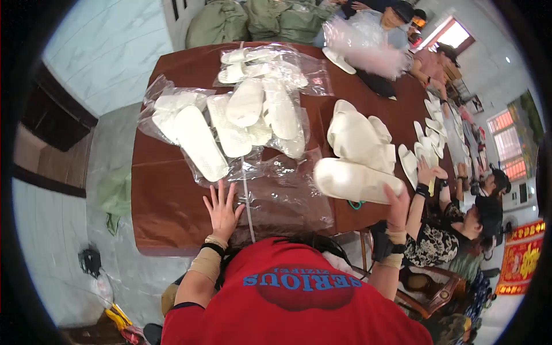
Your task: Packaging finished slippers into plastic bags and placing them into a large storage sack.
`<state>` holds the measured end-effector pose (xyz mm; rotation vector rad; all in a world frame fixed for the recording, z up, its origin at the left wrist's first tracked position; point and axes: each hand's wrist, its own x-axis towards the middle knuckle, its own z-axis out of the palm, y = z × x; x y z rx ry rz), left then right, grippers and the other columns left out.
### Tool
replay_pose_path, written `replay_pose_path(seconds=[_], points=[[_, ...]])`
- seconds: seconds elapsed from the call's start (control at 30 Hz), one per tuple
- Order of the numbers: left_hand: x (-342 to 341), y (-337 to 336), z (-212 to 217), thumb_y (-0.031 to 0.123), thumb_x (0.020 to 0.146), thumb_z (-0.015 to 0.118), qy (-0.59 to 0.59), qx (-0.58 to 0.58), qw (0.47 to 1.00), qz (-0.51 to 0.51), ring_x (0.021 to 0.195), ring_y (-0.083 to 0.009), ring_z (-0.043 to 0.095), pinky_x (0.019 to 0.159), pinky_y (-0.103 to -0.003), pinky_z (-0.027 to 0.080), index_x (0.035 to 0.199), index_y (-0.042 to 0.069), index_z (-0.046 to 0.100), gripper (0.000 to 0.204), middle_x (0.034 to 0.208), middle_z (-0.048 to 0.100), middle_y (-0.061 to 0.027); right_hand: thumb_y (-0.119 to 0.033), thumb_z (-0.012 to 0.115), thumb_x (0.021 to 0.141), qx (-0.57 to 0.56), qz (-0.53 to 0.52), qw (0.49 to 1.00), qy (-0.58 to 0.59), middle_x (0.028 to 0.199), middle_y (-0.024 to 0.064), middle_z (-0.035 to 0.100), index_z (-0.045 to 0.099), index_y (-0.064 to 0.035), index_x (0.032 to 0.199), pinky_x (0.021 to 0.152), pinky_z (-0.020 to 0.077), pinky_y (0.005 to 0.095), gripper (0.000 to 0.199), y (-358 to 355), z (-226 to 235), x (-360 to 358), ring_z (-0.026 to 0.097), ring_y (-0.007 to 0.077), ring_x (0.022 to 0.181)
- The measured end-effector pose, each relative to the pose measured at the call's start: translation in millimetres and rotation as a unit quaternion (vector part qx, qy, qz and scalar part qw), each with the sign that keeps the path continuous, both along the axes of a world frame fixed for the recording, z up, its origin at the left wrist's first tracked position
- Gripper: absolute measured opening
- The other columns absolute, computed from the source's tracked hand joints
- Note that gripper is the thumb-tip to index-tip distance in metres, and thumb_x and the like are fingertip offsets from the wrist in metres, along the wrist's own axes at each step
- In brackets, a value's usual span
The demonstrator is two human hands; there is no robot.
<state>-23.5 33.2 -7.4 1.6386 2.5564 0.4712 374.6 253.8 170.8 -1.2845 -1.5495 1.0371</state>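
Observation:
My left hand (223, 211) rests with spread fingers at the near side of the brown table, just below a white slipper (201, 144) lying on clear plastic. Nothing is in it. With my right hand (398, 204) I grip one end of another white slipper (351, 179), its sole turned up. Behind that one lies a small pile of white slippers (356, 135). Between my hands a flat clear plastic bag (282, 198) covers the tabletop. Farther off are bagged white slippers (282, 109) and more of them (247, 72) near the far edge.
The brown table (167, 207) stretches away to the right, where several white slippers (425, 144) lie in rows. A co-worker's hands (428, 172) are close to my right. Another person (391, 26) handles clear plastic across the table. Green sacks (218, 26) stand behind it.

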Motion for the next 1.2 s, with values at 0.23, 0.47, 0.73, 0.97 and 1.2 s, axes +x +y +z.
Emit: replay_pose_path(seconds=[0.23, 0.47, 0.73, 0.97, 1.2], points=[[1, 2, 0, 0.048, 0.084, 0.063, 0.020, -0.004, 1.000, -0.006, 0.144, -0.0413, 0.016, 0.112, -0.064, 0.014, 0.149, 0.019, 0.033, 0.077, 0.159, 0.015, -0.0131, -0.013, 0.073, 0.081, -0.088, 0.179, 0.960, -0.195, 0.096, 0.0025, 0.068, 0.064, 0.0020, 0.104, 0.076, 0.0498, 0.0290, 0.029, -8, -106, -41, 0.061, 0.0133, 0.085], [-1, -3, -1, 0.049, 0.086, 0.060, 0.031, -0.041, 0.999, 0.001, 0.145, -0.0400, 0.014, 0.112, -0.063, 0.012, 0.148, 0.018, 0.035, 0.074, 0.159, 0.019, -0.0106, -0.016, 0.072, 0.084, -0.142, 0.068, 0.987, -0.017, 0.103, 0.0052, 0.067, 0.063, 0.0026, 0.113, 0.078, 0.0510, 0.0293, 0.036, 42, -70, 26, 0.063, 0.0135, 0.089], [-1, 8, 2, 0.048, 0.086, 0.060, 0.013, -0.054, 0.998, 0.000, 0.146, -0.0393, 0.011, 0.113, -0.062, 0.010, 0.149, 0.019, 0.032, 0.075, 0.159, 0.017, -0.0103, -0.022, 0.070, 0.087, 0.094, -0.206, 0.970, -0.090, 0.118, 0.0147, 0.060, 0.050, 0.0021, 0.130, 0.092, 0.0474, 0.0371, 0.052, 134, -42, 52, 0.060, 0.0269, 0.105], [-6, 5, -1, 0.048, 0.086, 0.060, 0.011, -0.061, 0.998, 0.007, 0.145, -0.0390, 0.012, 0.113, -0.063, 0.009, 0.149, 0.019, 0.034, 0.074, 0.159, 0.018, -0.0089, -0.026, 0.071, 0.078, 0.341, 0.250, 0.846, -0.325, 0.137, 0.0201, 0.047, 0.041, -0.0101, 0.142, 0.107, 0.0352, 0.0475, 0.073, 66, -67, -210, 0.043, 0.0395, 0.128], [-1, 7, 4, 0.050, 0.086, 0.059, 0.007, -0.057, 0.998, 0.003, 0.145, -0.0383, 0.013, 0.113, -0.062, 0.011, 0.148, 0.019, 0.036, 0.073, 0.159, 0.020, -0.0091, -0.012, 0.064, 0.080, 0.350, 0.146, 0.840, -0.387, 0.129, 0.0173, 0.056, 0.053, -0.0165, 0.132, 0.096, 0.0469, 0.0423, 0.053, 82, -85, -297, 0.056, 0.0344, 0.115]])
